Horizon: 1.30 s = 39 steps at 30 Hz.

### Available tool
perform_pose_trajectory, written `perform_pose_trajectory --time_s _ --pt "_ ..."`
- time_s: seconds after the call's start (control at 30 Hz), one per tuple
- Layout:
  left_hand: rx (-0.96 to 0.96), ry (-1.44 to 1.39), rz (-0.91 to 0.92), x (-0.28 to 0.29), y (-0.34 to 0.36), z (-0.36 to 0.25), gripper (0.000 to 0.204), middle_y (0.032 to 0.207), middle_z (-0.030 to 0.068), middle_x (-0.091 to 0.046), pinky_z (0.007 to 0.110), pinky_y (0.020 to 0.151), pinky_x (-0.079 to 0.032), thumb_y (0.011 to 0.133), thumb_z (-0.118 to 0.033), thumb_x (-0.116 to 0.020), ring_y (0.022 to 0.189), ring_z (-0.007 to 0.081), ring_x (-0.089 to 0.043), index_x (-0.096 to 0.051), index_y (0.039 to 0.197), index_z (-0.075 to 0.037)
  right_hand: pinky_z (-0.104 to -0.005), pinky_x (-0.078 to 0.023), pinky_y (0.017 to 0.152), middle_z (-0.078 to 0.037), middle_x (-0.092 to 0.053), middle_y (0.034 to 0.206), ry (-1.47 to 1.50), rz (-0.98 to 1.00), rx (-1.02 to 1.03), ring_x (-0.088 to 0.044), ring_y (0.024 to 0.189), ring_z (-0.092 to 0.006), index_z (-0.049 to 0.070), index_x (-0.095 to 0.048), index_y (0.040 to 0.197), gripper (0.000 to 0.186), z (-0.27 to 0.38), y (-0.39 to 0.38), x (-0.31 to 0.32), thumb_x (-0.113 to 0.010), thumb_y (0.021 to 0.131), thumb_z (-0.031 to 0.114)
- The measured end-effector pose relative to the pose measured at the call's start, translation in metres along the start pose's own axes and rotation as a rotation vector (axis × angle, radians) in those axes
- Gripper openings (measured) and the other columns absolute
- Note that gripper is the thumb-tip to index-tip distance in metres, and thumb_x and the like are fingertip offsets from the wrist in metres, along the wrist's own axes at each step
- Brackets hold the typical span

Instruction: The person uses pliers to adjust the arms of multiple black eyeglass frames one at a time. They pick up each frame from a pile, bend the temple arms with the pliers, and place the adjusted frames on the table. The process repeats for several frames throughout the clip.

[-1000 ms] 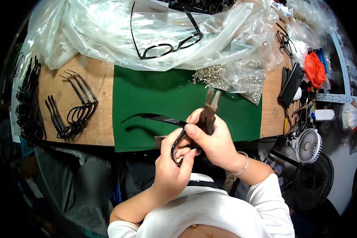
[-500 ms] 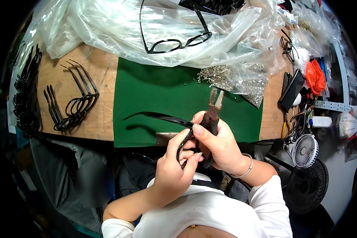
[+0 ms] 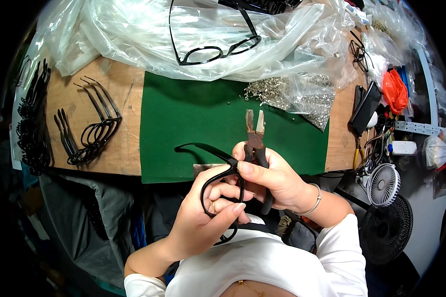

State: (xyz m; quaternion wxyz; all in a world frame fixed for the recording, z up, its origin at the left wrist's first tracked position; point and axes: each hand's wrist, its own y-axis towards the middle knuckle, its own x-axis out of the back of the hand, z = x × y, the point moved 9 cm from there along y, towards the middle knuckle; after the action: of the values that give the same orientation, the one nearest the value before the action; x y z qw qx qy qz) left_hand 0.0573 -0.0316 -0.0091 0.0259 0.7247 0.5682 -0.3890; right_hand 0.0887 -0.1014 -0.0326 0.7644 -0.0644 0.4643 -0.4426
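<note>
My left hand (image 3: 195, 218) is closed round the rim of a black glasses frame (image 3: 205, 186); its lower part hangs down toward my shirt. One temple arm of the frame reaches out leftward over the green mat (image 3: 183, 119). Pliers (image 3: 255, 140) with dark handles and worn metal jaws are gripped in my right hand (image 3: 277, 178), jaws parted and pointing away from me. The right thumb also presses on the frame's hinge corner, where temple and rim meet. My right fingers behind the pliers are partly hidden.
Small metal parts (image 3: 270, 91) spill from a clear bag (image 3: 309, 106) on the mat. Another glasses frame (image 3: 203, 55) lies on plastic sheeting (image 3: 134, 44) at the back. Stacked black frames (image 3: 91, 136) stand left. A phone (image 3: 365, 110) and small fan (image 3: 383, 184) are right.
The glasses frame has turned so its rim faces up more openly, and its temple has swung right. The pliers have shifted left and stand more upright.
</note>
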Motion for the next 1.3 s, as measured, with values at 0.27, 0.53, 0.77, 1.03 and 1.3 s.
perform_pose_trajectory --time_s 0.27,0.53,0.77,1.03,1.3 --pt "-0.086 0.19 -0.031 0.0 0.002 0.001 0.05 0.097 0.0177 -0.053 0.026 0.067 -0.051 0.078 0.011 -0.048 0.078 0.0162 -0.059 -0.027 0.123 0.002 -0.0194 -0.039 0.054 0.0 -0.049 0.072 -0.25 -0.125 0.107 -0.045 0.06 -0.005 0.004 -0.045 0.09 0.02 0.02 -0.006 0.0 -0.055 0.086 0.022" --pt "-0.129 0.191 -0.032 0.0 0.0 0.005 0.05 0.097 0.0166 -0.052 0.025 0.068 -0.05 0.079 0.011 -0.046 0.077 0.0153 -0.058 -0.026 0.123 0.001 -0.0202 -0.04 0.056 0.0 -0.048 0.074 -0.231 -0.208 0.159 -0.045 0.062 -0.0048 0.004 -0.045 0.093 0.019 0.013 -0.009 0.002 -0.052 0.087 0.02" --pt "-0.008 0.056 -0.031 0.003 0.0 0.008 0.051 0.097 0.0171 -0.052 0.026 0.068 -0.051 0.079 0.01 -0.048 0.073 0.017 -0.059 -0.025 0.123 0.001 -0.0193 -0.039 0.055 0.001 -0.047 0.073 -0.145 -0.157 0.105 -0.043 0.062 -0.0042 0.005 -0.044 0.094 0.019 0.005 -0.005 0.002 -0.052 0.087 0.021" --pt "-0.041 0.026 -0.012 0.003 -0.002 0.001 0.051 0.096 0.0181 -0.053 0.026 0.065 -0.051 0.079 0.007 -0.05 0.071 0.0176 -0.06 -0.026 0.123 0.002 -0.0186 -0.037 0.055 0.002 -0.045 0.072 -0.097 -0.116 0.111 -0.042 0.061 -0.004 0.005 -0.044 0.093 0.018 0.006 -0.004 -0.005 -0.052 0.087 0.021" --pt "-0.04 0.072 0.001 -0.001 -0.004 -0.001 0.049 0.098 0.0165 -0.052 0.024 0.069 -0.049 0.08 0.009 -0.047 0.074 0.0147 -0.059 -0.025 0.123 0.002 -0.0189 -0.038 0.055 0.001 -0.047 0.073 -0.188 -0.062 0.143 -0.044 0.061 -0.0042 0.005 -0.045 0.092 0.019 0.015 -0.008 -0.005 -0.051 0.088 0.022"
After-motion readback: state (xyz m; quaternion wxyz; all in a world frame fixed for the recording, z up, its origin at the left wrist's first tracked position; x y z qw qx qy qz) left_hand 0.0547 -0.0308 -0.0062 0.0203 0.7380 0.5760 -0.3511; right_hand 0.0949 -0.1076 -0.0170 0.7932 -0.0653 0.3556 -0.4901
